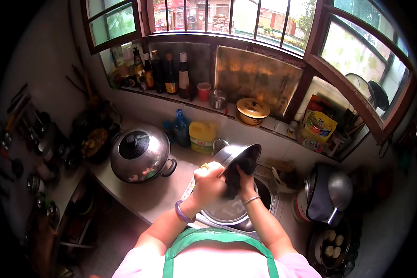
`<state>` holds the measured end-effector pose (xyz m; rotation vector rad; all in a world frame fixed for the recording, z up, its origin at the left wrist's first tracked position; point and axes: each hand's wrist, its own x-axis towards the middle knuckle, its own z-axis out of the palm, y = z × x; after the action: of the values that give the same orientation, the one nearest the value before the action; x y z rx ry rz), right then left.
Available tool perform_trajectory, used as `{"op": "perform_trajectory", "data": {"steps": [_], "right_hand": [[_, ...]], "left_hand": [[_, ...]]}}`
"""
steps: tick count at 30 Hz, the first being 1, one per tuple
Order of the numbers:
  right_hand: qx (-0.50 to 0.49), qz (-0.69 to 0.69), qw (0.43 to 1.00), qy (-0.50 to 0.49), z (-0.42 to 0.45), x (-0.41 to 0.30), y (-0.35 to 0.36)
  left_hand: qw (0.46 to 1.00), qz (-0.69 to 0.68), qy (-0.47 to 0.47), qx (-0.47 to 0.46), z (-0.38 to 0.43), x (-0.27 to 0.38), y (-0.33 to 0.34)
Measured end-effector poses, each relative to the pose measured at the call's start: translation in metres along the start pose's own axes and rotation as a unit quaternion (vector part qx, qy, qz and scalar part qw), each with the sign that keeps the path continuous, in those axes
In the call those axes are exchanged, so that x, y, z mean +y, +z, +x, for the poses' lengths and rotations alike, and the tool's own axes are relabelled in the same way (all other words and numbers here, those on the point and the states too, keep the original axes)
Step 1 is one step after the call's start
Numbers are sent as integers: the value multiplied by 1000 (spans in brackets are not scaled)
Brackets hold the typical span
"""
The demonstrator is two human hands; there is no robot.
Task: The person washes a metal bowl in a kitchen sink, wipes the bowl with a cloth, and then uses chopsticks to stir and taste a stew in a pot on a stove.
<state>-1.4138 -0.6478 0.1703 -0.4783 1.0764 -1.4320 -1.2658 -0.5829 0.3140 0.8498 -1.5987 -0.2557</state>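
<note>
My left hand (208, 175) grips the rim of a shiny metal bowl (229, 153), which is tilted on its side over the sink. Inside the bowl's mouth, my right hand (245, 179) holds a dark thing (234, 180), perhaps a cloth; its kind is hard to tell. Below both hands a round metal basin (226, 212) with cloudy liquid sits at the sink (272, 198). Part of the basin is hidden by my left hand and a blurred patch. A faucet (219, 142) stands behind the bowl.
A lidded wok (139, 153) stands left on the counter (132, 194). Behind are a yellow jug (202, 133) and a blue plastic bottle (181, 127). The ledge holds sauce bottles (170, 74), a red cup (204, 91) and a yellow enamel pot (252, 111). A metal ladle (340, 191) lies right.
</note>
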Motion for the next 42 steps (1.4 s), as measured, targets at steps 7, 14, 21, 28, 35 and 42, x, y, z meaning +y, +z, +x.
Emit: {"op": "perform_trajectory", "data": {"steps": [7, 14, 21, 28, 35, 42], "right_hand": [[-19, 146, 989, 31, -42, -6, 30], [-22, -481, 610, -630, -50, -150, 30], [-25, -477, 501, -722, -52, -180, 58], [-21, -143, 926, -349, -7, -83, 5], [-200, -214, 956, 4, -84, -44, 9], [-71, 44, 985, -152, -105, -132, 22]], "left_hand": [[989, -60, 90, 104, -12, -16, 10], [997, 63, -23, -23, 21, -2, -34], [996, 5, 42, -76, 28, 18, -9], [986, -158, -5, 52, 21, 21, -2], [989, -68, 21, 132, 11, -18, 3], [969, -154, -90, 171, 12, -20, -3]]}}
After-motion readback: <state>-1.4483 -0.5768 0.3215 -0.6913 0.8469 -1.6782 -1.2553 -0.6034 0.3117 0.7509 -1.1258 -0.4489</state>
